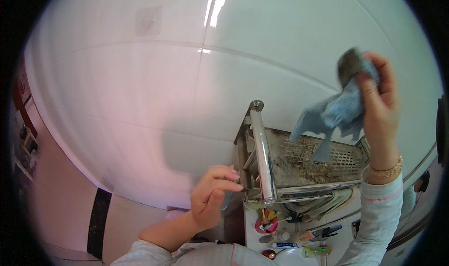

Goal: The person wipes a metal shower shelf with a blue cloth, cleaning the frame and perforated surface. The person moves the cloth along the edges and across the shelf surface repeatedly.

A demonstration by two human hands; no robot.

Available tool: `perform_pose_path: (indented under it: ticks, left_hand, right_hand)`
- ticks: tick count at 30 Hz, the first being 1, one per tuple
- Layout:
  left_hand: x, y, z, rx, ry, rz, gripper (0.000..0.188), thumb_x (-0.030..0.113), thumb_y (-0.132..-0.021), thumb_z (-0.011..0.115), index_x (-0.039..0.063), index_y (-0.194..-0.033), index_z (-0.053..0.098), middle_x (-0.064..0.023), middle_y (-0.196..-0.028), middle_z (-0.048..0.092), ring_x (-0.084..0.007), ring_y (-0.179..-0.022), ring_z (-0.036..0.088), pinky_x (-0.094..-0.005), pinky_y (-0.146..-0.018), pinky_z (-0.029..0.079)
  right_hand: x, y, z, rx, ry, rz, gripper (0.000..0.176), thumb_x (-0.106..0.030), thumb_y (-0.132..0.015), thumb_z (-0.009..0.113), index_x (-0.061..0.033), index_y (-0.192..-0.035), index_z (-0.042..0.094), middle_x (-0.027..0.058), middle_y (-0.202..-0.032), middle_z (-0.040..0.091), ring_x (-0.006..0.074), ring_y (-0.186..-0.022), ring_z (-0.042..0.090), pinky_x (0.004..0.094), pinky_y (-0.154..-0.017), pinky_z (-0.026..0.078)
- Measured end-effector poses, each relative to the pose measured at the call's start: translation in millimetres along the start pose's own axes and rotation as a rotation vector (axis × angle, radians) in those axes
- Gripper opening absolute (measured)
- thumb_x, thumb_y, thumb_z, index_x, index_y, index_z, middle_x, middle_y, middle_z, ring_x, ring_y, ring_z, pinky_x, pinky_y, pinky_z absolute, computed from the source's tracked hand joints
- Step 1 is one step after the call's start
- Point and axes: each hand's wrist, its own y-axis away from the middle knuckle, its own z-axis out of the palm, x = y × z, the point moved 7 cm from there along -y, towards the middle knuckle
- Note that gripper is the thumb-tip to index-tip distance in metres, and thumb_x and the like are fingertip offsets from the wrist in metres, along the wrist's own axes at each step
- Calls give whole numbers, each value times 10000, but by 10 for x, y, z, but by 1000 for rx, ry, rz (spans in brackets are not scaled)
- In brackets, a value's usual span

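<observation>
My right hand (380, 103) grips a ragged blue cloth (345, 106), raised above a wall-mounted metal rack. A dark brown, soiled-looking patch (349, 64) shows at the cloth's upper end; blur hides whether it is cloth or something else. Below hangs the rack's perforated shelf (345, 160), littered with brown flakes and grime. A shiny tubular bar (261, 153) forms the rack's left end. My left hand (212, 197) is beside that end, empty, with its fingers loosely bent and apart. Its fingertips are close to the rack's frame; contact cannot be made out.
White wall tiles (140, 87) rise behind the rack. Under it are a draped cloth (336, 204) and a counter with a pink cup (265, 225) of brushes, a toothpaste tube (285, 245) and a green bottle (310, 252). A mirror (415, 196) stands at right.
</observation>
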Motion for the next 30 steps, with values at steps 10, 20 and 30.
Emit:
perform_pose_path:
  ticks: [10,20,30]
  left_hand:
    - [699,-429,-326,196,156,98,835,581,-965,570,0,-1491,283,-149,-1418,437,-276,-1281,499,-460,-1115,363]
    - [-7,291,-628,444,329,-499,389,164,-1012,607,26,-1356,487,-92,-1186,616,-159,-1103,571,-339,-988,463]
    - [-702,-7,-214,113,13,-511,479,170,-969,667,17,-1390,499,-141,-1282,581,-223,-1179,567,-340,-1018,441]
  right_hand:
    - [-1222,-286,1103,44,-150,-245,289,-152,-912,614,-2,-1156,575,209,-1090,629,336,-985,636,399,-873,529]
    - [-802,551,1206,-431,-140,66,350,-16,-866,600,-7,-1214,568,136,-1190,581,246,-1127,566,379,-1003,439]
    - [-109,1597,524,-57,435,172,195,53,-874,496,25,-1031,606,162,-1068,602,299,-1036,595,378,-965,450]
